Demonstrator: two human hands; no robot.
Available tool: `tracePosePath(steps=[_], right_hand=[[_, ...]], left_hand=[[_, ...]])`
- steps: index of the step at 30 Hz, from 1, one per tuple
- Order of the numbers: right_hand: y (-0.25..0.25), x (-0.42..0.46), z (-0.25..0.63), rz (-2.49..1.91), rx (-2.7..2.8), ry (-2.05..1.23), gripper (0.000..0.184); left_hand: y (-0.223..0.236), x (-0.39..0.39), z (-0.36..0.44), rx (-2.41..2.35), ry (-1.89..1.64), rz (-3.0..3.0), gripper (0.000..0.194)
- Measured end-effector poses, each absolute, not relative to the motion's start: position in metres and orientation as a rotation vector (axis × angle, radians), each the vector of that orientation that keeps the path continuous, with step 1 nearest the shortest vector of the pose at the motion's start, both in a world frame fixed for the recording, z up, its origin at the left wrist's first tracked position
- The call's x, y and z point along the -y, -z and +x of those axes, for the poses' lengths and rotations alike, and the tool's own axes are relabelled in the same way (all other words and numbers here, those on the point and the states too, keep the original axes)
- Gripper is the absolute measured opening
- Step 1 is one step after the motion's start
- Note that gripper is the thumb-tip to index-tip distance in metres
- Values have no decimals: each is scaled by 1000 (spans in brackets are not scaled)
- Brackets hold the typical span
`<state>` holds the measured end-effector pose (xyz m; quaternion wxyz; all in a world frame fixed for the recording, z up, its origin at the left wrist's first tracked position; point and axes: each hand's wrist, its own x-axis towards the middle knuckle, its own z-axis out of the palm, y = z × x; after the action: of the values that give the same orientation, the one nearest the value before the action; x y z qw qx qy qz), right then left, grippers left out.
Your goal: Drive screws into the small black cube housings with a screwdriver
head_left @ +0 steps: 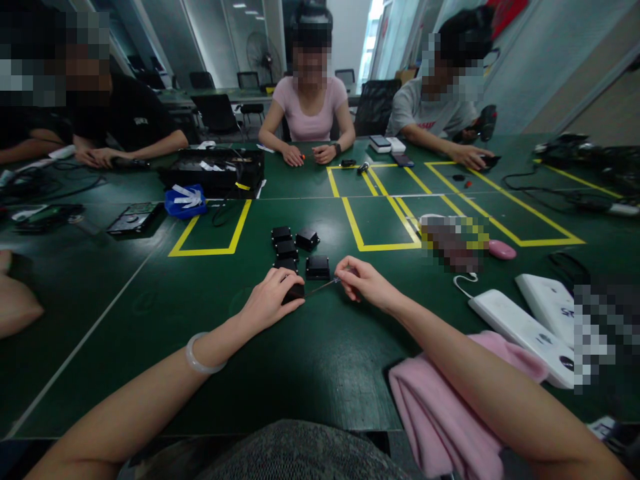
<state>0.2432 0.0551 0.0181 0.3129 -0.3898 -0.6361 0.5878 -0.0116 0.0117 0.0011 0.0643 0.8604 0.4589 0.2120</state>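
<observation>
The left hand (273,293) clasps a black box (294,292) on the table; the right hand (363,280) pinches a slim tool (325,287), shaft toward the box. Further black boxes (318,267) crowd beyond; pink cloth (440,413) lies under the right forearm. Marks on the white device (547,307) are illegible. Yellow tape (205,253) outlines the green table (300,373); chairs (217,115) stand behind

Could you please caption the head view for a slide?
Left hand holds a small black box; right hand points a thin-shafted tool toward it over a green table.
</observation>
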Motion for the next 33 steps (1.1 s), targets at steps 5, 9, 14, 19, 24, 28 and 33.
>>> tracePosePath(steps=[5,9,14,19,24,28,33], right_hand=[[-17,-56,243,-1039,1691,-1533,31],[-16,-57,243,-1037,1716,-1520,33],[-19,-55,244,-1019,1704,-1536,30],[-20,-54,244,-1031,1703,-1526,31],[-18,-55,242,-1027,1663,-1543,32],[-16,-55,242,-1024,1692,-1509,33],[-17,-53,242,-1012,1716,-1441,29]], left_hand=[[-1,-11,-11,-1377,-649,2596,26],[0,-11,-11,-1377,-668,2596,26],[1,-11,-11,-1382,-676,2583,25],[0,-11,-11,-1386,-675,2571,26],[0,-11,-11,-1393,-661,2574,26],[1,-11,-12,-1410,-651,2569,28],[2,-11,-12,-1395,-669,2568,28]])
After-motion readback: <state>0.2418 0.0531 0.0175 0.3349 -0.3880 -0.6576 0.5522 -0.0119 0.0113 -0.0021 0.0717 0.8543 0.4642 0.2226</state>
